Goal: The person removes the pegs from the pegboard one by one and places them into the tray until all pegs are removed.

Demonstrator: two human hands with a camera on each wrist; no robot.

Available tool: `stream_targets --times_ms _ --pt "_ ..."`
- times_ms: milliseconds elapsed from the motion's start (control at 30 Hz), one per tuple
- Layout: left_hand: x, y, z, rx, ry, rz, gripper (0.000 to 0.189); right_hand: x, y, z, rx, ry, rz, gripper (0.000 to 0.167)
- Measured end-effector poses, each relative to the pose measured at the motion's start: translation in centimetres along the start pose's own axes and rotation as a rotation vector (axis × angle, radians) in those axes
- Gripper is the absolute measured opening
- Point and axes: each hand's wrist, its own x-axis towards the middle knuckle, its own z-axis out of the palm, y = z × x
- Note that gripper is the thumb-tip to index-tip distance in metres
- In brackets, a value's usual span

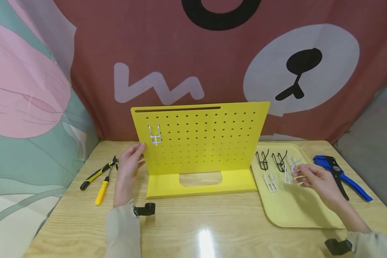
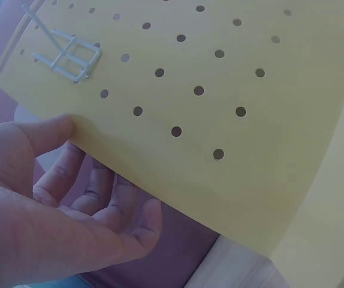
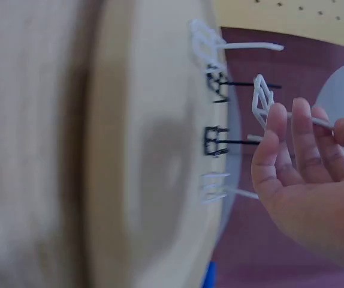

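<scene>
A yellow pegboard (image 1: 200, 143) stands upright on its folded base. A white wire hook (image 1: 155, 139) hangs near its upper left corner. My left hand (image 1: 129, 163) pinches the board's left edge, the thumb (image 2: 55, 133) on the front face and the fingers behind. Over the pale yellow tray (image 1: 287, 213), my right hand (image 1: 319, 181) holds another white wire hook (image 3: 262, 102) by its prong, clear of the tray surface. Below and beside it in the tray lie two black wire hooks (image 1: 262, 161) and two more white wire hooks (image 1: 271, 183), one partly hidden by that hand.
Left of the board lie diagonal pliers (image 1: 98, 173) with yellow-black handles and a screwdriver (image 1: 102, 191) with a yellow handle. A blue and black wire stripper (image 1: 338, 172) lies right of the tray. Behind the wooden table (image 1: 187, 225) hangs a printed cloth (image 1: 161, 46).
</scene>
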Motion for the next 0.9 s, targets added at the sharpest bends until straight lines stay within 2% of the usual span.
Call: stream_targets --times_ms 267,600,767,900 --pt "0.0 0.0 -0.2 0.001 -0.01 0.007 0.022 -0.2 1.9 0.0 -0.046 -0.02 0.077 0.029" --pt "0.0 0.0 0.0 -0.003 -0.015 0.014 0.022 -0.3 2.3 -0.3 -0.079 -0.043 0.151 0.032" --pt "-0.1 0.2 0.0 0.003 -0.006 0.013 0.026 -0.3 2.3 -0.1 -0.11 -0.055 0.135 0.027" --pt "-0.1 0.2 -0.1 -0.006 -0.003 0.007 0.023 -0.3 1.2 0.2 -0.148 -0.047 0.097 0.019"
